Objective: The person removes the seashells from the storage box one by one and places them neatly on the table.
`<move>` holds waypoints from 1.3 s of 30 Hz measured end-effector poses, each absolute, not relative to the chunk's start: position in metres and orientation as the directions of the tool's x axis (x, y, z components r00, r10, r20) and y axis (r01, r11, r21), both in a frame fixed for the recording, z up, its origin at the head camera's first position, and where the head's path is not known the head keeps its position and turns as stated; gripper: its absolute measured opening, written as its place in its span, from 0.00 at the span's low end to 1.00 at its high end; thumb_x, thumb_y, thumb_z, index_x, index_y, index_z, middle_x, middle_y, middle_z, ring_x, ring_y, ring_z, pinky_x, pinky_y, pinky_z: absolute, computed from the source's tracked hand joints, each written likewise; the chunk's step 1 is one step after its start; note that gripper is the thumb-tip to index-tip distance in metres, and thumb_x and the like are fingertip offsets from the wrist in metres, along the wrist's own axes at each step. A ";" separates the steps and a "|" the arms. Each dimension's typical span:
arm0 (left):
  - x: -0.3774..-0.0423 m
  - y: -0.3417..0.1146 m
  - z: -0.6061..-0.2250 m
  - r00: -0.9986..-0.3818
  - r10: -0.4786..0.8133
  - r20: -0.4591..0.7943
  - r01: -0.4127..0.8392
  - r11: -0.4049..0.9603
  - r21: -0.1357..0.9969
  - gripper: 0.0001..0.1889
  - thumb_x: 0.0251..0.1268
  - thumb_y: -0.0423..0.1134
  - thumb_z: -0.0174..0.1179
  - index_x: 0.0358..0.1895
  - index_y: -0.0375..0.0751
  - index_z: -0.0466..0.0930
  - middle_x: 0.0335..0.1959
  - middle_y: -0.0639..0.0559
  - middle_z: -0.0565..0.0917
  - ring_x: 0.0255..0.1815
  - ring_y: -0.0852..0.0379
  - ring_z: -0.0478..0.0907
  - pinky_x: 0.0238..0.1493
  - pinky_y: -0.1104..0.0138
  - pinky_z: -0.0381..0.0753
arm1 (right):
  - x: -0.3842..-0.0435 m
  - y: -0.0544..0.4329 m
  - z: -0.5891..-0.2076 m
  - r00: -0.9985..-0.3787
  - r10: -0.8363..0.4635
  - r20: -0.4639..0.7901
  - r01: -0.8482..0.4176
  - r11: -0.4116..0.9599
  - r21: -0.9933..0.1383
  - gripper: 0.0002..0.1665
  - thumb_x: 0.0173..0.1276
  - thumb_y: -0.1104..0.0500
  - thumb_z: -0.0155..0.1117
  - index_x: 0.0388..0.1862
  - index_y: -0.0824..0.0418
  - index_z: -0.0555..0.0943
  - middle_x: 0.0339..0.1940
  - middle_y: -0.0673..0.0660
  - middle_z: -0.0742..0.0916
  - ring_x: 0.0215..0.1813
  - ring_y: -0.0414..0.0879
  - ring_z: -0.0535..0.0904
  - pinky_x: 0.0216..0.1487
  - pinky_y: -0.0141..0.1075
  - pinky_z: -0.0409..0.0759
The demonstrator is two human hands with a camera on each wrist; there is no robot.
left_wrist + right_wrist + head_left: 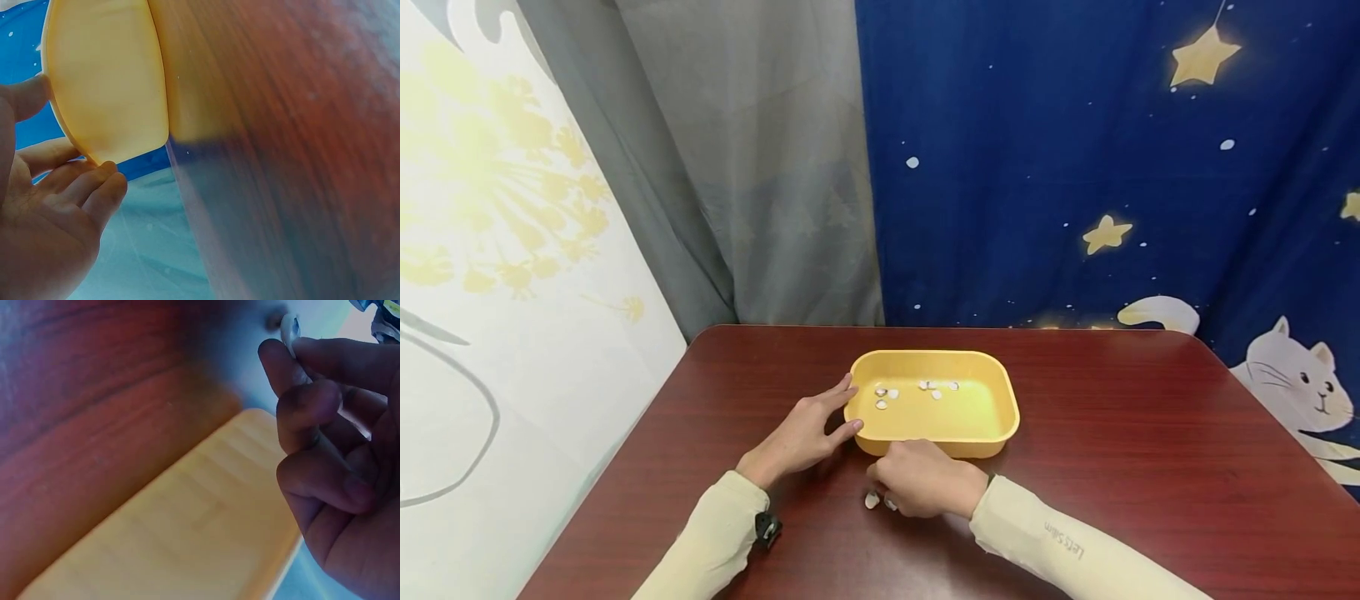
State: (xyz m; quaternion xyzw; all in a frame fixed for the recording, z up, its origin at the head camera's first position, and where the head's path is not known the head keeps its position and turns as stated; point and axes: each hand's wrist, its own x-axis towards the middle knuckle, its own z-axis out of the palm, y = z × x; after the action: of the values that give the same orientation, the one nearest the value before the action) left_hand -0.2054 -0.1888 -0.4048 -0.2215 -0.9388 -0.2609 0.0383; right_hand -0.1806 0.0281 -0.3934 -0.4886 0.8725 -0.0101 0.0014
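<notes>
My left hand point(801, 437) touches the left end of a yellow plastic basin point(936, 448), with thumb and fingers spread at its rim. In the left wrist view the thumb reaches over the rim and the lower fingers lie against the basin's side. Just in front of the basin, my right hand point(925, 479) pinches a small white shell point(289, 334) between thumb and index finger. Its other fingers curl towards the palm. Another small white shell point(872, 500) lies on the table beside the right fingertips. Several similar shells point(882, 404) are scattered on the basin floor.
The dark red wooden table point(1120, 450) extends on both sides of the basin. A grey curtain point(782, 167) and a blue star-patterned curtain point(1000, 167) hang behind its far edge. A black band point(767, 529) sits at the left sleeve.
</notes>
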 end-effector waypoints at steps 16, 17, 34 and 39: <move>-0.206 -0.188 -0.405 -0.892 0.401 0.211 0.452 0.759 0.469 0.33 0.71 0.50 0.61 0.73 0.35 0.68 0.79 0.41 0.62 0.77 0.46 0.67 0.73 0.51 0.71 | -0.181 0.025 -0.408 -0.554 -0.829 0.075 -0.833 0.553 -0.036 0.14 0.68 0.58 0.64 0.21 0.49 0.78 0.15 0.44 0.77 0.19 0.35 0.68 0.20 0.31 0.68; -0.206 -0.188 -0.405 -0.892 0.401 0.211 0.452 0.759 0.469 0.33 0.71 0.50 0.61 0.73 0.35 0.68 0.79 0.41 0.62 0.77 0.46 0.67 0.73 0.51 0.71 | -0.181 0.025 -0.409 -0.557 -0.827 0.074 -0.830 0.556 -0.036 0.14 0.68 0.58 0.65 0.21 0.49 0.78 0.15 0.44 0.77 0.19 0.35 0.69 0.21 0.31 0.69; -0.206 -0.187 -0.406 -0.883 0.408 0.233 0.470 0.751 0.464 0.32 0.72 0.48 0.61 0.72 0.33 0.69 0.78 0.39 0.63 0.76 0.43 0.68 0.72 0.49 0.71 | -0.180 0.028 -0.410 -0.567 -0.818 0.096 -0.823 0.567 -0.035 0.08 0.63 0.58 0.69 0.25 0.46 0.83 0.18 0.42 0.81 0.23 0.35 0.75 0.22 0.32 0.74; -0.205 -0.187 -0.406 -0.884 0.405 0.234 0.467 0.751 0.467 0.32 0.72 0.49 0.61 0.72 0.33 0.69 0.78 0.39 0.63 0.76 0.44 0.67 0.73 0.49 0.71 | -0.181 0.029 -0.409 -0.553 -0.825 0.119 -0.832 0.553 -0.031 0.09 0.64 0.58 0.69 0.25 0.47 0.82 0.19 0.42 0.81 0.23 0.35 0.74 0.22 0.31 0.73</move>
State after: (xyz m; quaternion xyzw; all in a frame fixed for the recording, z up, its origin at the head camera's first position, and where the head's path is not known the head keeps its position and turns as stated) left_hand -0.2053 -0.1874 -0.4061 -0.2334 -0.9337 -0.2649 0.0591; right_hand -0.1810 0.0288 -0.4086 -0.4708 0.8801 -0.0416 -0.0453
